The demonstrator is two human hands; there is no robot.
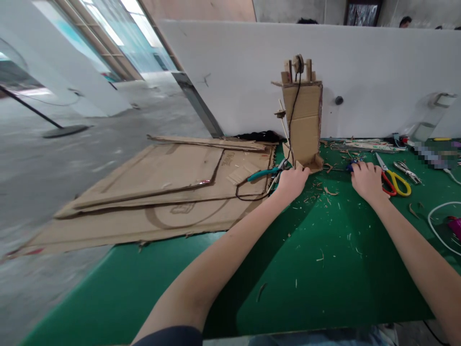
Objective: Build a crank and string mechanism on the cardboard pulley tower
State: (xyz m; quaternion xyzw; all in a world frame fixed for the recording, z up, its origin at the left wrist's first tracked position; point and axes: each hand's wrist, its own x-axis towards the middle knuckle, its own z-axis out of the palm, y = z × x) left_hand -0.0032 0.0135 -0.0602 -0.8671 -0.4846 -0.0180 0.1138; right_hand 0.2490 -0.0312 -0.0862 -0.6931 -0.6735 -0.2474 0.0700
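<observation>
A tall cardboard tower (304, 120) stands upright against the white panel, with a pulley wheel (298, 64) on top and a dark cord (294, 110) hanging down its front. At its foot, my left hand (292, 183) is closed on the low front edge of the base; the fingertips are partly hidden. Teal-handled pliers (264, 174) lie just left of that hand. My right hand (367, 181) rests on the table, its fingers curled over a blue-handled screwdriver (350, 167) whose thin shaft points toward the tower. Scissors (396, 183) with red and yellow handles lie beside my right hand.
Cardboard sheets (162, 173) are stacked at the left, overhanging the green table (309, 278). Locking pliers (406, 171), thin sticks (367, 145) and a white cable (430, 223) lie to the right. Cardboard scraps litter the tabletop. A white partition (245, 81) stands behind.
</observation>
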